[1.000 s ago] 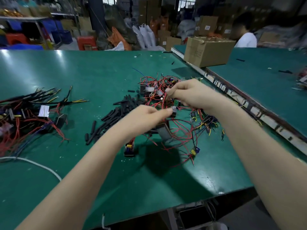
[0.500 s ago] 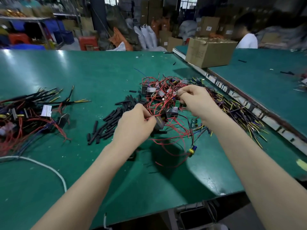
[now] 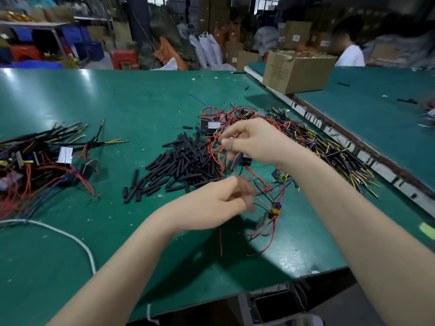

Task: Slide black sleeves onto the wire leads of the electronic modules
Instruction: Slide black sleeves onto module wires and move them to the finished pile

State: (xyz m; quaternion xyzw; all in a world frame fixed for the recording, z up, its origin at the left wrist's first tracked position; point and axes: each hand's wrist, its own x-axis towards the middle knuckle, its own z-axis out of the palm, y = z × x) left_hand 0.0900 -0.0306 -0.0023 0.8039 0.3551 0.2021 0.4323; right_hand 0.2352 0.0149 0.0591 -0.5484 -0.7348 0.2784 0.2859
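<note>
A pile of short black sleeves (image 3: 186, 161) lies mid-table. Just behind and to its right is a tangle of small electronic modules with red wire leads (image 3: 226, 118). My right hand (image 3: 254, 142) is raised over this tangle and pinches red leads between thumb and fingers. A small dark module (image 3: 244, 159) hangs under its palm. My left hand (image 3: 223, 198) is lower and nearer, beside trailing red wires (image 3: 266, 222). Its fingers are curled and blurred, so any hold on a wire or sleeve is unclear.
Sleeved modules are heaped at the far left (image 3: 35, 161), with a white cord (image 3: 58, 231) in front. Yellow and purple wires (image 3: 329, 149) spread right, along the table's raised edge rail (image 3: 376, 161). A cardboard box (image 3: 296, 71) and a seated person (image 3: 348, 50) are behind.
My hands have drawn apart: the left dropped down toward me, away from the right. The right hand stayed up over the tangle with the leads and module.
</note>
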